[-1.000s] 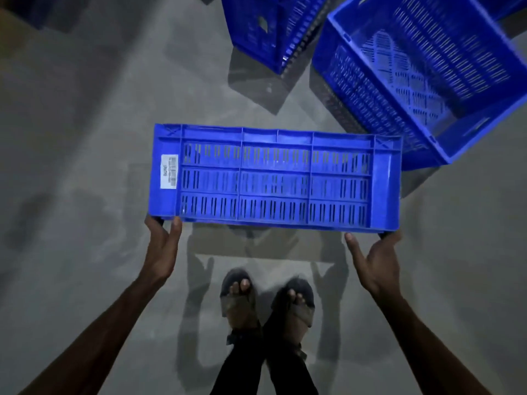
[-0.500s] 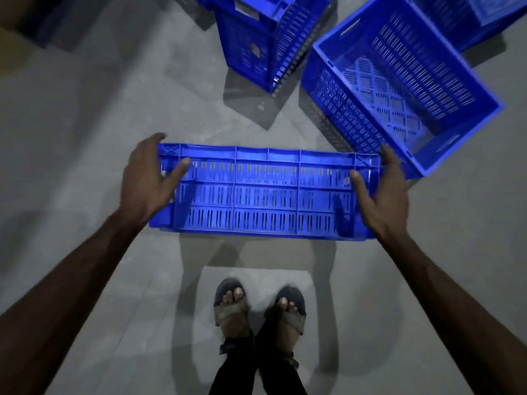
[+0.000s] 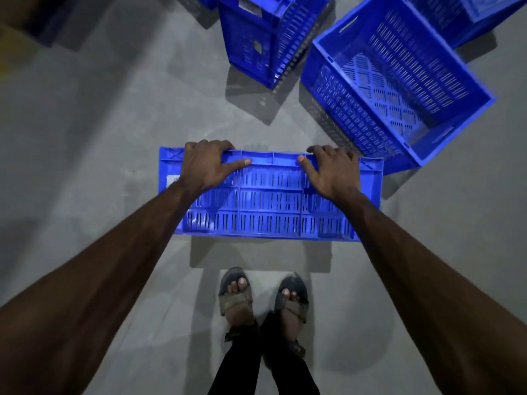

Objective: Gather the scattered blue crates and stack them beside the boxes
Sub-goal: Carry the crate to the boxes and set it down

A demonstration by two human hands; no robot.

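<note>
The left hand curls over the far rim of the blue crate, which faces slotted side up just ahead of the sandalled feet. The right hand grips the same rim, near an open crate.

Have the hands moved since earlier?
Yes. Left hand and right hand moved from the held crate's near corners to its far rim, toward the open crate.

Fingertips of the left hand and right hand disappear behind the far rim of the held crate; its white label is half covered. At twelve and one o'clock, a standing crate and a corner crate run off the top edge.
</note>
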